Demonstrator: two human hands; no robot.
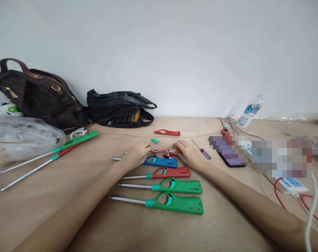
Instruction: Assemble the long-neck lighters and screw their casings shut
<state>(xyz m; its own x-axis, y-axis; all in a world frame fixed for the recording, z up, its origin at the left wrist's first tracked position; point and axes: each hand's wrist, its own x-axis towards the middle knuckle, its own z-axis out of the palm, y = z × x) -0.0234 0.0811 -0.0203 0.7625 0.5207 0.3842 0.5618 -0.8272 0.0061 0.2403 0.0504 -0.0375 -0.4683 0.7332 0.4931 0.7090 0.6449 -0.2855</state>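
Observation:
Between my hands lies an opened red gas lighter (159,153), its white wires and small inner parts exposed. My left hand (140,152) is closed around its tube end; the tip shows just left of the hand. At the handle end, my right hand (187,153) is closed on it with curled fingers, which are partly hidden. Beyond them sit a loose red lighter shell half (167,133) and a small teal trigger (155,141). Nearer me, a blue lighter (161,161), a red lighter (174,172) and two green lighters, one the nearest green lighter (180,204), lie in a row.
A purple-handled screwdriver (205,154) and a phone (231,159) lie to the right, near a power strip (292,185) with cables. A bottle (249,112) leans at the wall. Leftward are more long lighters (80,141), a clear plastic bag (25,134), a black bag (114,108) and a backpack (43,98).

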